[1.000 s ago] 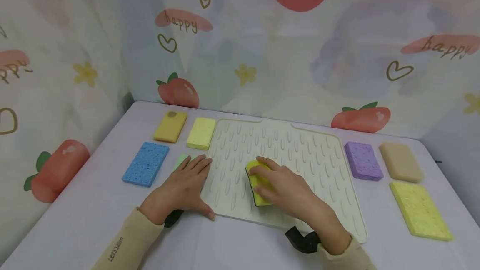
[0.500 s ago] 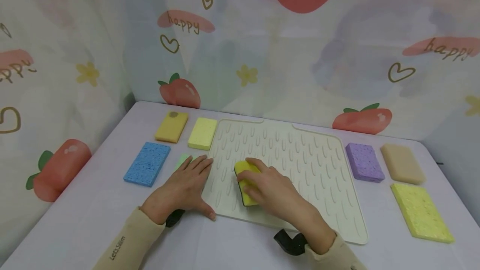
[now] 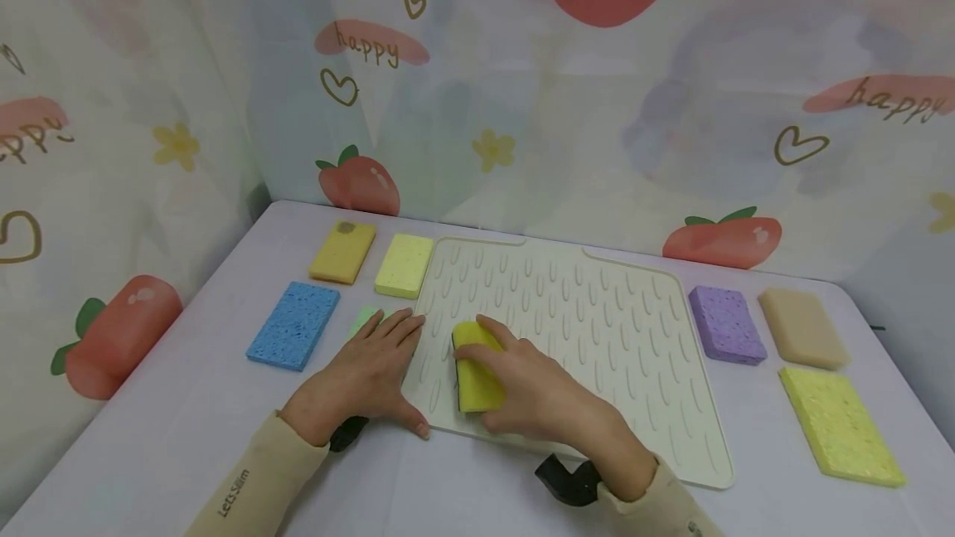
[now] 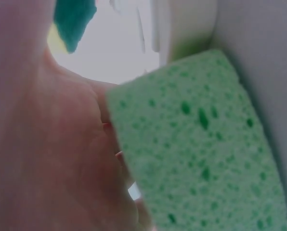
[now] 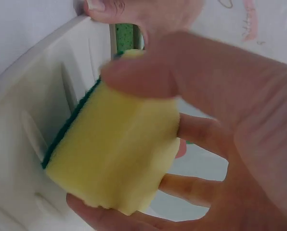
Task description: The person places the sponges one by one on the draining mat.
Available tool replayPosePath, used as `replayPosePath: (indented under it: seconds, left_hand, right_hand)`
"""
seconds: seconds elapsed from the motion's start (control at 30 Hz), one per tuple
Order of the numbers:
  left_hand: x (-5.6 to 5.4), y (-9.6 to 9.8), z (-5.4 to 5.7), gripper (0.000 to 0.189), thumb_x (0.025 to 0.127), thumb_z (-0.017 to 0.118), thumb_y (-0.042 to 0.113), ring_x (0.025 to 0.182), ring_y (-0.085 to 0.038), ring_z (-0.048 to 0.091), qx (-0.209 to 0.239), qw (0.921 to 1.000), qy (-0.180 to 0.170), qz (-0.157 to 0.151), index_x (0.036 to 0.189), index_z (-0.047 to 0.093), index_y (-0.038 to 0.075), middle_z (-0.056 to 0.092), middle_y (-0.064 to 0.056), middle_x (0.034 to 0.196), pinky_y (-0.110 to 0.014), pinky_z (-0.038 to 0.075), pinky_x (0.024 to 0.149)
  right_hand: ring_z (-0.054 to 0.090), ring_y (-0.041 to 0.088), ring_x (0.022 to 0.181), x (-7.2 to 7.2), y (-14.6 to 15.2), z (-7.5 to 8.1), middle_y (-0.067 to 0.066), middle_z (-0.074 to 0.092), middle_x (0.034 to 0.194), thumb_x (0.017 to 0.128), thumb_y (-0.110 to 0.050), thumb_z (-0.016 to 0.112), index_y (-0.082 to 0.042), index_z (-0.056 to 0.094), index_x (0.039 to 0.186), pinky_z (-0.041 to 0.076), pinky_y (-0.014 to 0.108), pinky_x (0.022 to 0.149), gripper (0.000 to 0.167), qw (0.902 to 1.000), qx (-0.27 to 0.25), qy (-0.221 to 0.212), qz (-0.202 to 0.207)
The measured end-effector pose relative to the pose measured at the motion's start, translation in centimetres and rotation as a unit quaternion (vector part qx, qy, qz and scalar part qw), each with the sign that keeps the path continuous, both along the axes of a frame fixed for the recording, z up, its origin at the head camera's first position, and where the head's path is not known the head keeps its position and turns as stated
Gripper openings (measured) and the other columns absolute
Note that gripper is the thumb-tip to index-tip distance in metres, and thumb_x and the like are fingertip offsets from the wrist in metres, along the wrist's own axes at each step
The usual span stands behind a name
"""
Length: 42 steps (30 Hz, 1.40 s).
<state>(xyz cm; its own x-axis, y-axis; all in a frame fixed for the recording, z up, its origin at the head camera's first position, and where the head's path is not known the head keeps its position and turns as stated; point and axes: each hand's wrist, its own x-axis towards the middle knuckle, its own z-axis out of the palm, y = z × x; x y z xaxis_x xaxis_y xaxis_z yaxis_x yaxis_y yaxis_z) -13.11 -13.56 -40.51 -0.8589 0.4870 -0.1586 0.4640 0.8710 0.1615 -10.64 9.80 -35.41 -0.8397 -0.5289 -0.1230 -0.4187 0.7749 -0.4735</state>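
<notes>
- With 12 o'clock as the edge farthest from the person, the yellow scrub sponge [image 3: 480,375] sits at about 9 o'clock from the middle of the right hand [image 3: 533,384], over the near-left part of the cream ridged mat [image 3: 567,298].
- The sponge's long axis runs roughly 12 to 6 o'clock; its dark green scouring layer [image 5: 70,123] faces the mat, apparently meeting it, though full contact is hard to confirm.
- The right hand grasps the sponge, thumb and fingers curled about it; its wrist lies toward 4 o'clock.
- The left hand [image 3: 373,379] is farther from the sponge, which lies at 3 o'clock from it with a strip of mat between.
- It grasps nothing: fingers straight toward 1 o'clock along the mat's left edge, thumb toward 4 o'clock at the near-left corner.
- A mint-green sponge [image 4: 196,144] lies under or just beside the left palm; whether they touch cannot be told.
- The gap toward 9 o'clock looks like the deciding relation: sideways room there is limited by the left hand.
</notes>
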Motion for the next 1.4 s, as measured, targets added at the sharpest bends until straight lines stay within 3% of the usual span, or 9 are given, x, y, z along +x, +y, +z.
replayPosePath:
  seconds: [0.1, 0.27, 0.33, 0.4, 0.53, 0.73, 0.87, 1.03, 1.4]
  left_hand:
    - [0.0, -0.1, 0.0, 0.134, 0.055, 0.077, 0.081, 0.153, -0.031, 0.017, 0.001, 1.0, 0.0, -0.001, 0.153, 0.034, 0.001, 0.03, -0.01, 0.162, -0.054, 0.012, 0.126]
    - [0.0, -0.2, 0.0, 0.134, 0.055, 0.076, 0.082, 0.153, -0.031, 0.017, 0.001, 1.0, 0.002, -0.004, 0.152, 0.034, 0.0, 0.03, -0.011, 0.162, -0.055, 0.012, 0.126]
    - [0.0, -0.2, -0.1, 0.134, 0.055, 0.075, 0.083, 0.153, -0.031, 0.017, -0.002, 1.0, 0.004, -0.006, 0.153, 0.034, 0.001, 0.029, -0.011, 0.162, -0.055, 0.012, 0.125]
    - [-0.1, -0.2, -0.1, 0.135, 0.055, 0.074, 0.084, 0.154, -0.031, 0.016, -0.006, 0.9999, 0.006, -0.009, 0.153, 0.033, 0.001, 0.028, -0.011, 0.163, -0.055, 0.011, 0.125]
    - [-0.1, -0.2, -0.2, 0.136, 0.055, 0.073, 0.085, 0.154, -0.031, 0.014, -0.005, 0.9998, 0.007, -0.016, 0.154, 0.032, 0.001, 0.026, -0.011, 0.163, -0.056, 0.011, 0.125]
    - [-0.1, -0.6, -0.1, 0.136, 0.055, 0.075, 0.083, 0.154, -0.031, 0.015, -0.005, 0.9996, 0.013, -0.025, 0.154, 0.031, 0.0, 0.026, -0.013, 0.164, -0.055, 0.014, 0.125]
    - [-0.1, -0.8, -0.2, 0.137, 0.055, 0.076, 0.082, 0.154, -0.032, 0.018, 0.001, 0.9994, 0.02, -0.028, 0.154, 0.03, -0.001, 0.023, -0.014, 0.164, -0.054, 0.017, 0.125]
    - [-0.1, -0.9, -0.1, 0.138, 0.054, 0.075, 0.083, 0.153, -0.034, 0.018, 0.007, 0.9995, 0.021, -0.024, 0.153, 0.032, -0.002, 0.021, -0.014, 0.165, -0.054, 0.019, 0.124]
    - [-0.1, -0.8, -0.1, 0.135, 0.054, 0.074, 0.085, 0.151, -0.033, 0.024, 0.003, 0.9995, 0.022, -0.024, 0.153, 0.034, 0.001, 0.032, -0.011, 0.16, -0.053, 0.019, 0.124]
  right_hand:
    - [0.058, 0.036, 0.106, -0.1, -0.5, -0.2, 0.011, 0.034, 0.157, 0.072, -0.008, 0.077, -0.028, 0.06, 0.132, 0.05, 0.036, 0.071, 0.066, 0.9999, 0.0, 0.014, 0.009]
    - [0.057, 0.034, 0.102, -0.1, -1.5, -0.6, 0.01, 0.039, 0.153, 0.076, -0.019, 0.08, -0.031, 0.059, 0.135, 0.052, 0.038, 0.069, 0.064, 0.9993, 0.012, 0.033, 0.014]
    - [0.055, 0.037, 0.105, 0.0, -1.7, -0.8, 0.01, 0.041, 0.152, 0.076, -0.022, 0.08, -0.032, 0.059, 0.136, 0.053, 0.041, 0.075, 0.064, 0.9986, 0.019, 0.046, 0.018]
    - [0.052, 0.042, 0.115, 0.0, -1.9, -1.1, 0.011, 0.043, 0.149, 0.076, -0.025, 0.08, -0.032, 0.059, 0.136, 0.051, 0.05, 0.09, 0.064, 0.9973, 0.025, 0.065, 0.024]
    - [0.042, 0.048, 0.133, 0.0, -2.0, -1.5, 0.015, 0.045, 0.146, 0.077, -0.029, 0.081, -0.03, 0.059, 0.136, 0.035, 0.062, 0.112, 0.063, 0.9952, 0.025, 0.091, 0.027]
    - [0.046, 0.038, 0.131, -0.3, -2.5, -1.9, 0.013, 0.045, 0.147, 0.078, -0.036, 0.08, -0.027, 0.048, 0.146, 0.045, 0.055, 0.105, 0.076, 0.9956, 0.021, 0.09, 0.014]
    - [0.045, 0.032, 0.134, -0.6, -2.8, -2.2, 0.009, 0.047, 0.148, 0.077, -0.043, 0.079, -0.019, 0.043, 0.15, 0.043, 0.051, 0.108, 0.084, 0.9949, 0.021, 0.098, 0.011]
    - [0.044, 0.028, 0.134, -0.8, -3.0, -2.5, 0.006, 0.048, 0.149, 0.078, -0.046, 0.08, -0.014, 0.05, 0.144, 0.041, 0.049, 0.111, 0.08, 0.9938, 0.009, 0.109, 0.017]
    - [0.045, 0.033, 0.132, -1.0, -3.3, -3.6, 0.008, 0.049, 0.148, 0.08, -0.048, 0.08, -0.013, 0.055, 0.14, 0.044, 0.051, 0.106, 0.074, 0.9909, 0.005, 0.128, 0.042]
